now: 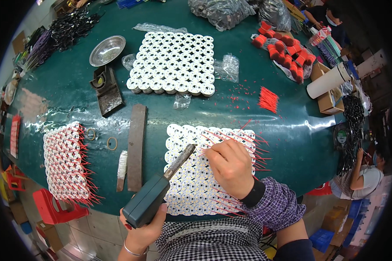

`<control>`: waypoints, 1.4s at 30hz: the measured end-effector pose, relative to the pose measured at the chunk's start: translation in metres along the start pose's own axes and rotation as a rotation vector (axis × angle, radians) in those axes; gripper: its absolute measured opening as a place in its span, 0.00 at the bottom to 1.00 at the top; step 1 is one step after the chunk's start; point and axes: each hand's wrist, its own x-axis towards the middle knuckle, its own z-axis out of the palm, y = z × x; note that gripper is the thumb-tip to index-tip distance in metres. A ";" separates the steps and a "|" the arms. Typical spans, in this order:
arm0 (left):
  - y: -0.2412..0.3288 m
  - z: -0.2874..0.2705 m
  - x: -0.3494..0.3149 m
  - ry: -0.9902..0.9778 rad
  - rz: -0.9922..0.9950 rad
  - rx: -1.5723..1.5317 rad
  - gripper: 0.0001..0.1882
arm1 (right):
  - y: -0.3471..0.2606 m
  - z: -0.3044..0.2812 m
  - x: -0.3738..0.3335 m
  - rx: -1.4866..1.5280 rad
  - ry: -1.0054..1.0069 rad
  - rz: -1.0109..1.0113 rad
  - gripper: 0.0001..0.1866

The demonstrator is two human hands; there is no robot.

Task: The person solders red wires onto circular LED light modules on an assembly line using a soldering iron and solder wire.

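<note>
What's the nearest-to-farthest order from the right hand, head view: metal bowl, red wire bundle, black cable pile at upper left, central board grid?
From the right hand:
1. Central board grid: directly beneath.
2. Red wire bundle: ahead, to its right.
3. Metal bowl: ahead, well left.
4. Black cable pile: upper left, past the bowl.

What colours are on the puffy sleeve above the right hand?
The sleeve is purple with dark checks, shown in the head view.
</note>
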 end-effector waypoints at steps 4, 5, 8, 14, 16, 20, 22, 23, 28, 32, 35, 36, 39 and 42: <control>0.000 0.006 0.000 0.082 0.053 0.010 0.18 | -0.006 -0.011 -0.006 0.006 0.000 -0.018 0.11; 0.001 0.008 0.002 0.143 0.078 0.007 0.12 | -0.008 -0.011 -0.009 0.008 -0.006 -0.009 0.11; 0.008 0.009 0.004 0.075 -0.015 -0.057 0.11 | -0.008 -0.012 -0.014 0.013 -0.018 0.010 0.11; 0.018 0.012 0.007 0.016 -0.005 -0.058 0.09 | -0.008 -0.007 -0.016 0.012 -0.016 0.036 0.10; 0.016 0.012 0.007 -0.001 -0.005 -0.067 0.09 | -0.009 -0.008 -0.015 0.010 -0.005 0.042 0.11; 0.013 0.013 0.008 -0.036 -0.020 -0.064 0.08 | -0.008 -0.006 -0.017 -0.002 -0.036 0.035 0.10; 0.013 0.012 0.007 -0.043 -0.001 -0.043 0.08 | -0.008 -0.006 -0.018 -0.006 -0.049 0.025 0.10; 0.013 0.012 0.007 -0.050 0.017 -0.024 0.07 | -0.009 -0.006 -0.018 -0.012 -0.055 0.027 0.10; 0.017 0.010 0.010 -0.073 0.052 0.039 0.08 | -0.009 -0.006 -0.017 -0.031 -0.063 0.022 0.10; 0.010 0.011 0.001 0.042 0.015 -0.008 0.10 | -0.010 -0.006 -0.017 -0.047 -0.067 0.024 0.10; 0.009 0.008 -0.004 0.102 0.001 -0.026 0.12 | -0.013 -0.007 -0.015 -0.047 -0.050 0.034 0.09; 0.007 0.008 -0.004 0.104 0.002 -0.026 0.12 | -0.014 -0.008 -0.014 -0.040 -0.040 0.043 0.09; 0.003 0.007 -0.004 0.111 0.101 0.008 0.13 | -0.018 -0.011 -0.013 0.008 0.019 0.049 0.09; 0.006 0.007 -0.005 0.131 0.054 0.005 0.12 | -0.021 -0.012 -0.015 0.014 0.035 0.037 0.10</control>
